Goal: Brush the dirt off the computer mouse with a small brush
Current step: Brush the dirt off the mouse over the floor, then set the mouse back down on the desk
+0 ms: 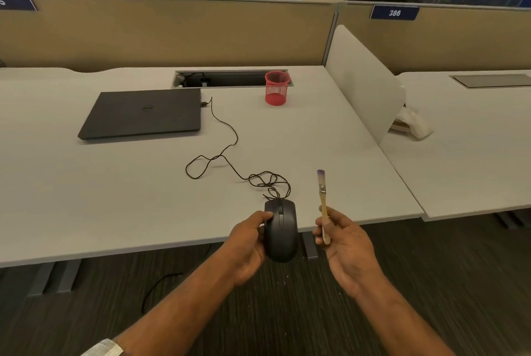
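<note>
- Black mouse [281, 230] is lying gripped in the left hand [247, 243], long axis pointing away.
- Right-hand fingers [321, 230] are pinching the brush [323, 203] just right, bristles up.

Left hand [249, 243] fingers hidden under mouse [281, 230], brush [323, 206] handle end behind right hand [344, 252] fingers, left placard [15, 1] cut by edge.

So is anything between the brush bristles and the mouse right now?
Nothing visible. The right hand holds the brush upright, bristles up, beside the mouse gripped in the left hand; only open air separates them. The cable trails away over the desk.
</note>
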`<state>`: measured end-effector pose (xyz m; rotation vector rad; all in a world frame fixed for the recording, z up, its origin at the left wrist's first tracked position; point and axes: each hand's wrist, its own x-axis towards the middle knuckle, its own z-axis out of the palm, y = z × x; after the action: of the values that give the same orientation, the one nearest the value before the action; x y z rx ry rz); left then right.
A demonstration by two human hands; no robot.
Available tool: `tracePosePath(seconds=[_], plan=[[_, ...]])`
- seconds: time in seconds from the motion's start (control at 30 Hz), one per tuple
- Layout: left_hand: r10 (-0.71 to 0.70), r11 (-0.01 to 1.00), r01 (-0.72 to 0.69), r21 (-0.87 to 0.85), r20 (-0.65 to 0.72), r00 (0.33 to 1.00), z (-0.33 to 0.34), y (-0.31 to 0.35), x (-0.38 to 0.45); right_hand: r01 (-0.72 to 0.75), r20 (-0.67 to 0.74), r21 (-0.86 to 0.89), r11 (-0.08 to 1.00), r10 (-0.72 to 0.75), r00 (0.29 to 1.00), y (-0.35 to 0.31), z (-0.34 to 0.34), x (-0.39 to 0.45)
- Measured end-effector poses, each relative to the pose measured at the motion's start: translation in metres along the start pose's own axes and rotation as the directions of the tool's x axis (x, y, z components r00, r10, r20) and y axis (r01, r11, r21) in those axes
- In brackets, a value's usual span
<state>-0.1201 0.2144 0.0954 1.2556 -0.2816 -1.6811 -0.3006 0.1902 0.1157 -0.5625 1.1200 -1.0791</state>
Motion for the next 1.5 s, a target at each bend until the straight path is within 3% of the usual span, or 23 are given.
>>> tracePosePath(seconds=[0.17, 0.27, 0.47, 0.67, 0.83, 1.17, 1.3, 1.43, 1.5], plan=[[0.039, 0.998, -0.038, 0.059, -0.002, 0.999, 0.001, 0.014, 0.001, -0.07, -0.004, 0.096, 0.993, 0.071, 0.997, 0.012, 0.02, 0.001], [0.053, 0.994, -0.054, 0.091, 0.016, 0.998, -0.001, 0.021, 0.002, -0.041, -0.016, 0.046, 0.998, 0.042, 0.999, 0.014, 0.035, 0.003], [0.081, 0.982, -0.092, 0.166, 0.071, 0.994, 0.0, 0.031, 0.013, -0.078, 0.109, -0.014, 0.997, 0.079, 0.991, 0.014, 0.047, 0.008], [0.112, 0.934, -0.116, 0.337, 0.03, 0.993, 0.018, 0.039, 0.04, -0.079, 0.087, -0.065, 0.995, 0.085, 0.993, -0.003, 0.043, 0.041], [0.252, 0.746, -0.147, 0.65, -0.072, 0.965, 0.021, 0.042, 0.08, -0.111, 0.06, -0.122, 0.986, 0.119, 0.991, -0.019, 0.034, 0.09], [0.403, 0.437, -0.166, 0.884, -0.027, 0.915, 0.015, 0.076, 0.153, -0.17, 0.074, -0.296, 0.94, 0.2, 0.977, -0.043, 0.029, 0.181], [0.402, 0.22, -0.116, 0.969, 0.018, 0.916, -0.005, 0.08, 0.177, -0.193, 0.016, -0.32, 0.928, 0.208, 0.978, -0.039, 0.041, 0.205], [0.426, -0.138, -0.09, 0.986, 0.141, 0.893, -0.03, 0.083, 0.2, -0.176, -0.035, -0.342, 0.923, 0.174, 0.984, -0.035, 0.059, 0.226], [0.438, -0.216, -0.085, 0.973, 0.174, 0.882, -0.039, 0.086, 0.21, -0.143, -0.049, -0.357, 0.923, 0.134, 0.99, -0.03, 0.067, 0.234]])
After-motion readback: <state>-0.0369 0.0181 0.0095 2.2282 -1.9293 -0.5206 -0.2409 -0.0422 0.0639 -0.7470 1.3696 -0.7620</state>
